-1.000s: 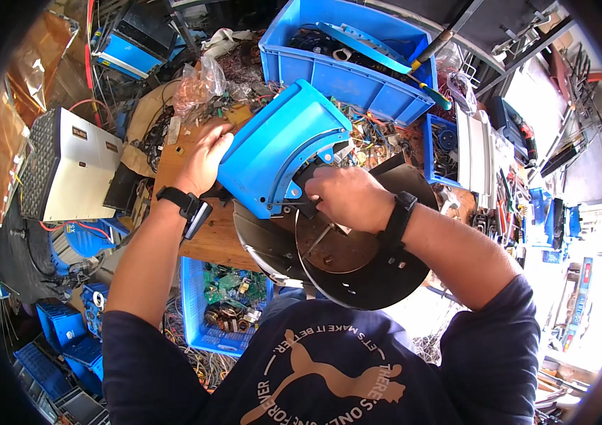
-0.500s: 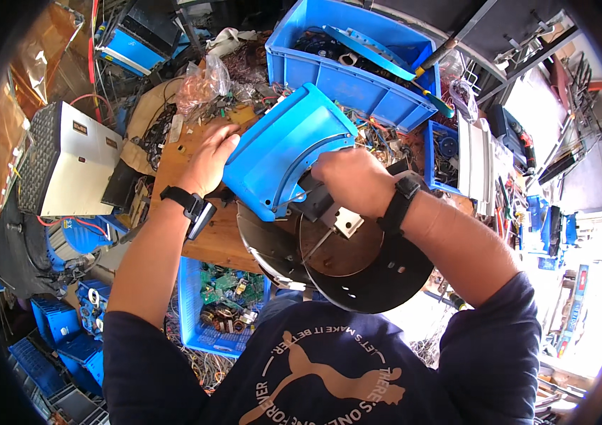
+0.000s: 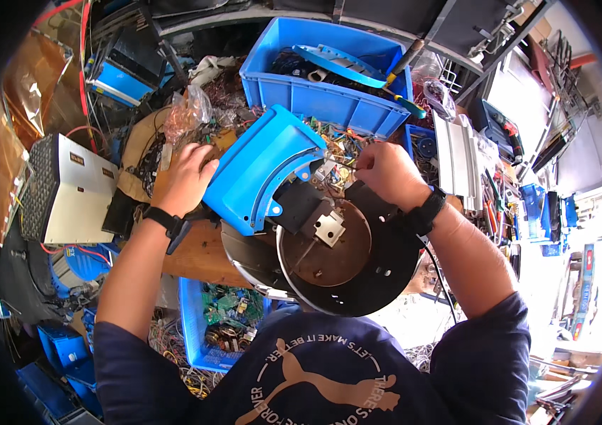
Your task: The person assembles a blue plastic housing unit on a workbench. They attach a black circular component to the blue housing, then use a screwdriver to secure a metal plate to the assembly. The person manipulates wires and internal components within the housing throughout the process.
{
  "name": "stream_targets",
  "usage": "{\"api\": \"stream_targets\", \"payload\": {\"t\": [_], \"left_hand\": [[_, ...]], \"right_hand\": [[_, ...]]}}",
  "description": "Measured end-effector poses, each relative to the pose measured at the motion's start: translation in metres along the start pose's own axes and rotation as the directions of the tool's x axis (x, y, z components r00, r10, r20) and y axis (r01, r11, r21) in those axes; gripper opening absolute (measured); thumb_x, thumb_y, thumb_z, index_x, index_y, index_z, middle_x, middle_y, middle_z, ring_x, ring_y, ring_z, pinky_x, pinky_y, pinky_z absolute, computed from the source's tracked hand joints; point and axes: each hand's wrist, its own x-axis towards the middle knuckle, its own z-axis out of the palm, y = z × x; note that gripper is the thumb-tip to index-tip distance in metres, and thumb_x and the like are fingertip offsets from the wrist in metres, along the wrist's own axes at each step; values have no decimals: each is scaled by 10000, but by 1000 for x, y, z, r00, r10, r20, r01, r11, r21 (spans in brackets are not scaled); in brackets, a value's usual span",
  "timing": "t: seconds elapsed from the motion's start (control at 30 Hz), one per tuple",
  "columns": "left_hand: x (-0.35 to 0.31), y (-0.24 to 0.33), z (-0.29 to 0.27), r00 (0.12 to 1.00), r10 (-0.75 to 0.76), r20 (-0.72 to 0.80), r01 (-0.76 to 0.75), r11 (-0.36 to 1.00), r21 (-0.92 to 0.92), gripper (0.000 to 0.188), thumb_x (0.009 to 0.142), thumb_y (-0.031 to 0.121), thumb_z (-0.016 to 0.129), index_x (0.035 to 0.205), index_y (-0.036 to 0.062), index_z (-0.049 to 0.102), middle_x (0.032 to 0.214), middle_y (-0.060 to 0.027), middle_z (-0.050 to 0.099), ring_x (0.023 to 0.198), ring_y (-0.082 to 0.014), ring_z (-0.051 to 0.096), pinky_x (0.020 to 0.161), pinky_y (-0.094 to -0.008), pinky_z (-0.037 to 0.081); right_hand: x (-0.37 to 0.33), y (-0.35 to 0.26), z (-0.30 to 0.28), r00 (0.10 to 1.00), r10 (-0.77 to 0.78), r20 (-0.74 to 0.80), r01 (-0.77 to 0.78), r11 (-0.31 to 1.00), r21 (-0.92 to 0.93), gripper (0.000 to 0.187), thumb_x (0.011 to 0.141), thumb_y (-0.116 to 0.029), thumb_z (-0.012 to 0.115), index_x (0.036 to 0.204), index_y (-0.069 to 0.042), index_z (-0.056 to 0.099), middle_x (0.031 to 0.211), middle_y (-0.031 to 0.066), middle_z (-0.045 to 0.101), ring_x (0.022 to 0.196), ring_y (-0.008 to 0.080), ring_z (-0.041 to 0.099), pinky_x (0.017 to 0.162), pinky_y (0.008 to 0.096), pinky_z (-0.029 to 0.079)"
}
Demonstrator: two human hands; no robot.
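A curved blue plastic cover (image 3: 262, 166) leans tilted over a round metal drum (image 3: 343, 294) with a black flange. My left hand (image 3: 186, 177) grips the cover's left edge, thumb toward me. Over the drum's far right side, my right hand (image 3: 391, 173) is closed around a thin dark-shafted tool; its handle is hidden in my fist. The shaft points left toward the cover's curved rim. Inside the drum, a white metal bracket (image 3: 329, 228) sits by a dark block (image 3: 297, 205).
Behind the cover stands a large blue crate (image 3: 329, 99) with cables and a blue curved part. A smaller blue crate (image 3: 205, 347) below the wooden table (image 3: 202, 255) holds green circuit boards. Scrap wires and parts litter the table's far side. A white-and-black box (image 3: 78, 177) stands left.
My right hand has drawn back to the right, away from the cover's curved rim. The cover appears lower and further left, with my left hand still at its edge.
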Motion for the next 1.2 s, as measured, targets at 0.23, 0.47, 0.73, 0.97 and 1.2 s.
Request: {"api": "stream_targets", "payload": {"t": [0.23, 0.47, 0.73, 0.97, 1.2], "left_hand": [[34, 91, -60, 974, 15, 226, 100, 867, -488, 256, 825, 49, 684, 1075, 28, 633, 780, 25, 548, 678, -41, 496, 616, -208, 434], [3, 134, -55, 924, 359, 128, -277, 863, -422, 113, 813, 14, 648, 921, 7, 679, 771, -64, 603, 685, -151, 580, 616, -273, 460], [-24, 133, -44, 895, 381, 232, -291, 893, -343, 41, 750, 37, 673, 789, 27, 669, 721, -98, 613, 688, -257, 609, 629, -341, 480], [-29, 99, -31, 908, 271, 320, -176, 939, -294, 46, 736, 53, 672, 768, 21, 675, 757, -115, 664, 744, -271, 635, 672, -364, 498], [-28, 93, -21, 906, 142, 400, -28, 960, -278, 104, 772, 82, 653, 829, 8, 697, 792, -152, 681, 726, -274, 666, 679, -355, 514]], "right_hand": [[-23, -11, 6, 999, -43, -24, 46, 986, 163, 95, 713, -100, 672, 792, -47, 678, 754, 134, 672, 733, 307, 658, 695, 372, 520], [-38, -30, 12, 996, -82, 35, 68, 949, 308, 116, 708, -115, 693, 790, -36, 672, 740, 133, 667, 712, 289, 657, 664, 364, 515], [-39, -27, 33, 976, -202, 79, 183, 962, 201, 164, 690, -151, 731, 766, -19, 671, 698, 106, 650, 638, 226, 631, 609, 340, 491], [-26, -36, 44, 929, -189, 319, 63, 929, 366, 155, 749, -157, 701, 823, -21, 685, 668, 90, 641, 635, 197, 622, 605, 331, 484], [-22, -32, 56, 923, -66, 378, -174, 807, 565, 182, 812, -170, 666, 835, 10, 684, 666, 60, 637, 634, 145, 603, 593, 313, 471]]}}
